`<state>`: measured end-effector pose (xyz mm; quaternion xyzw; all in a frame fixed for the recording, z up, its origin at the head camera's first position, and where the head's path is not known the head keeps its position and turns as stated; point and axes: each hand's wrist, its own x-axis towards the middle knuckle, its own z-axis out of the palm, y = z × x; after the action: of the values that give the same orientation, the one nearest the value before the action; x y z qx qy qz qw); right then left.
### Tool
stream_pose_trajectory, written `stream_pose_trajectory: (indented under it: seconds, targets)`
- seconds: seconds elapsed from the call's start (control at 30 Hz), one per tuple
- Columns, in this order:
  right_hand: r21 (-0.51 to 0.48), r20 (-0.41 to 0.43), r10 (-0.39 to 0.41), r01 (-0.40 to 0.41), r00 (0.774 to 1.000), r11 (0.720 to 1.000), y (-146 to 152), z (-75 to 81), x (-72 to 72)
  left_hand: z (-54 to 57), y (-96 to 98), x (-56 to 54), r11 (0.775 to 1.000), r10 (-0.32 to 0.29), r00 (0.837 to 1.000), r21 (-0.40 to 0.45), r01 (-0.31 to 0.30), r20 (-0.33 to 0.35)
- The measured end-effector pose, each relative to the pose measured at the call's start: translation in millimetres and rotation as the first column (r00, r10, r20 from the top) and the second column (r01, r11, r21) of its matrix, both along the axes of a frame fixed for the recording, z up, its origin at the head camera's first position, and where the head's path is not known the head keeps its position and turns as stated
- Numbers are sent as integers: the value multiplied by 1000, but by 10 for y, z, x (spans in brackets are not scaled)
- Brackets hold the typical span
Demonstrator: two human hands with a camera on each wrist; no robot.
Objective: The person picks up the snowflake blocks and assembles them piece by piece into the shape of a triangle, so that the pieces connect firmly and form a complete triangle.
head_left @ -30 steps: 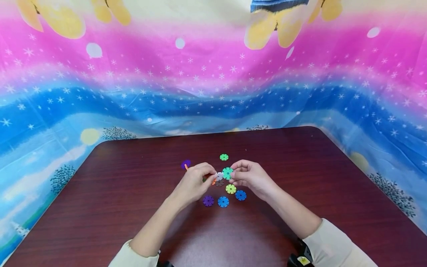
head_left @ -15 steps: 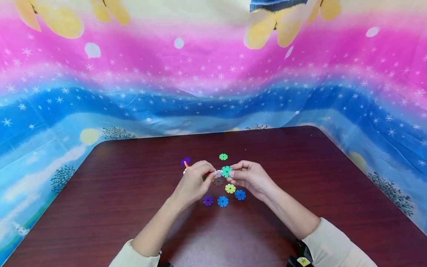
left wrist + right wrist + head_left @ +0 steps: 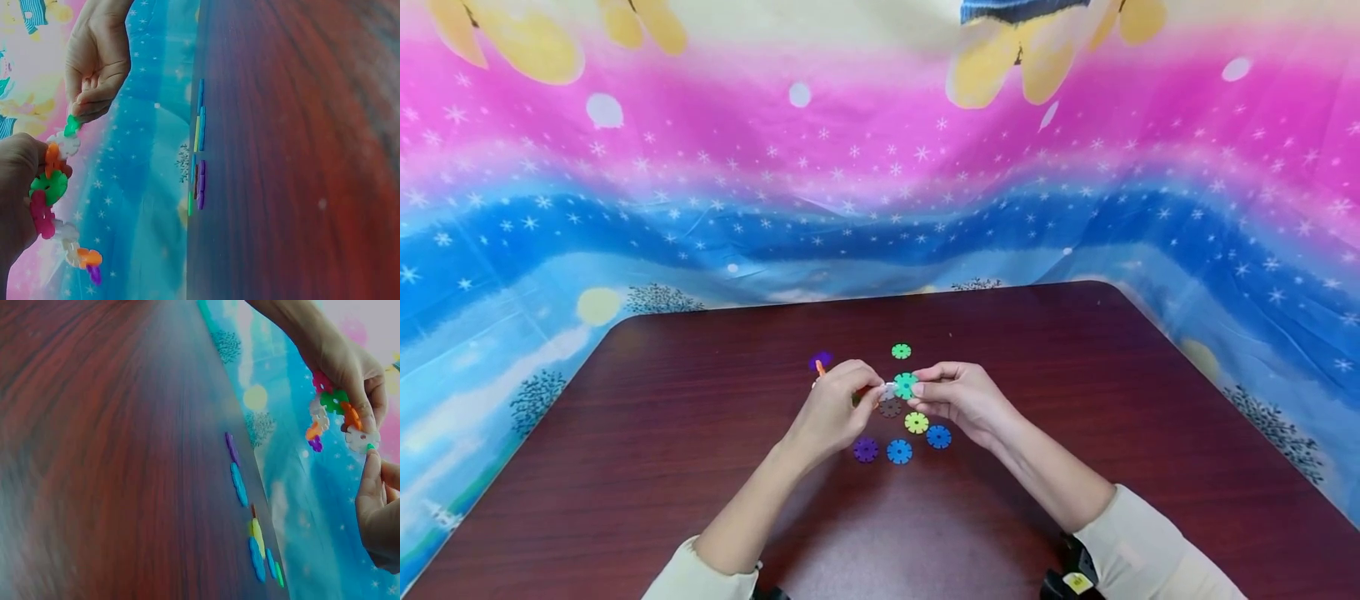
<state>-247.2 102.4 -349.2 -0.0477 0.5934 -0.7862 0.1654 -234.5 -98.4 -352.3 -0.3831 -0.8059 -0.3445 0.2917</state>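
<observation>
My left hand (image 3: pixel 831 412) pinches a chain of notched plastic snowflake discs near its end. In the left wrist view the chain hangs from the fingers, with a green disc (image 3: pixel 49 189), a pink disc (image 3: pixel 42 215), an orange disc (image 3: pixel 90 257) and a purple disc (image 3: pixel 94 275) at the bottom. A white disc (image 3: pixel 358 440) sticks out past the left fingertips. My right hand (image 3: pixel 966 404) pinches a teal-green disc (image 3: pixel 904 385) between thumb and fingers, its edge right at the white disc's rim. Both hands are raised above the table.
Loose discs lie flat on the dark red table (image 3: pixel 715 467): a bright green disc (image 3: pixel 901 351) farther back, a brown disc (image 3: pixel 890 407), a yellow-green disc (image 3: pixel 916 422), a purple disc (image 3: pixel 866 450) and two blue ones nearer. A patterned cloth (image 3: pixel 880 167) hangs behind.
The teal-green disc in my right hand has shifted slightly left and now overlaps the white disc more. My left hand keeps its grip on the chain; the loose discs stay put.
</observation>
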Motion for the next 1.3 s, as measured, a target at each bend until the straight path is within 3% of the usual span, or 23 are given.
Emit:
stream_pose_trajectory:
  seconds: [0.13,0.27,0.47,0.8,1.13,1.23,1.3]
  targets:
    - [-27,-13,-10,9,1000,1000,-29,24,10,11,6,-3,1000,14,1000,8,-14,-24]
    - [-7,-27,7,-8,1000,1000,-26,41,18,14,-4,10,1000,12,1000,8,-12,-5]
    - [86,-79,52,-45,996,995,23,39,-1,21,-10,12,1000,-17,1000,-4,17,-1]
    - [258,-187,127,-76,974,963,112,-47,-60,21,-20,17,1000,-1,999,-23,2,50]
    - [545,-264,254,-73,930,836,214,-176,-135,15,-35,9,1000,4,998,-10,-4,66]
    - [642,-295,315,-56,902,764,250,-205,-165,14,-42,6,1000,9,997,-9,-8,72]
    - [713,-308,362,-38,880,700,272,-219,-179,9,-49,1,1000,6,997,-6,-6,78]
